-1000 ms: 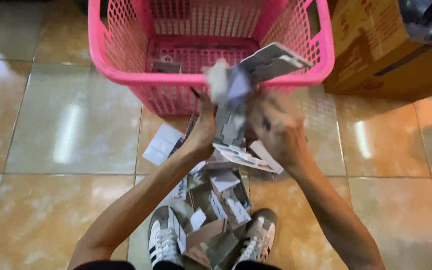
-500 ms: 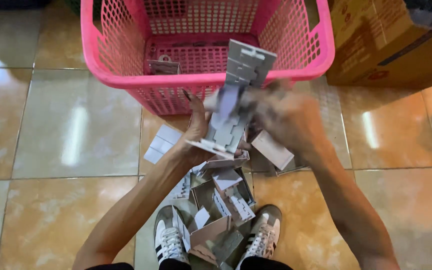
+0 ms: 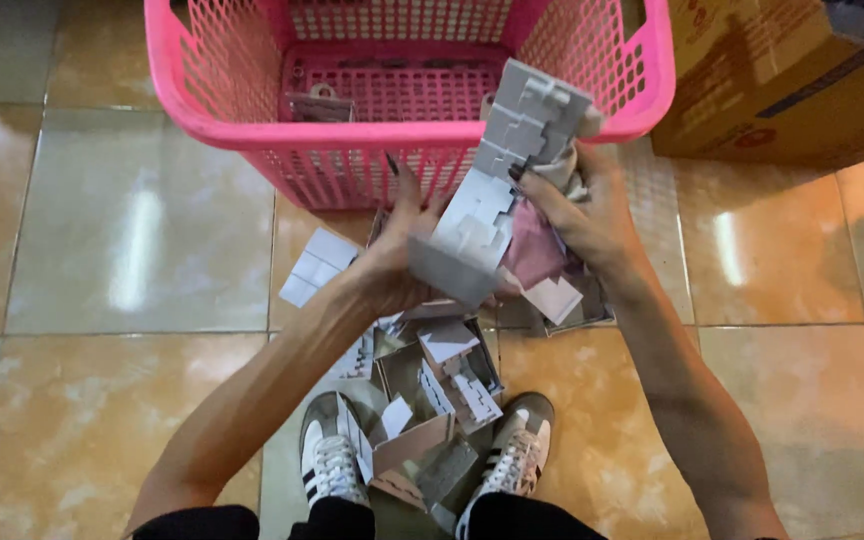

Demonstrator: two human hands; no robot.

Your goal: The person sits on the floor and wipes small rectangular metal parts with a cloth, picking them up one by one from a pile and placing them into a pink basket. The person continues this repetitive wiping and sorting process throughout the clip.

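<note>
Grey card strip: clamped by left hand and right hand; long axis pointed toward one o'clock, over pink basket.

Brown carton, tiled floor

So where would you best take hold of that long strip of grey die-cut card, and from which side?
Probably at both ends, as the hands do now: the left hand under the lower end, the right hand at the upper part from the right. The grey card strip is long, thin and tilted up toward the pink basket, so a mid-span grip might let it bend.
</note>
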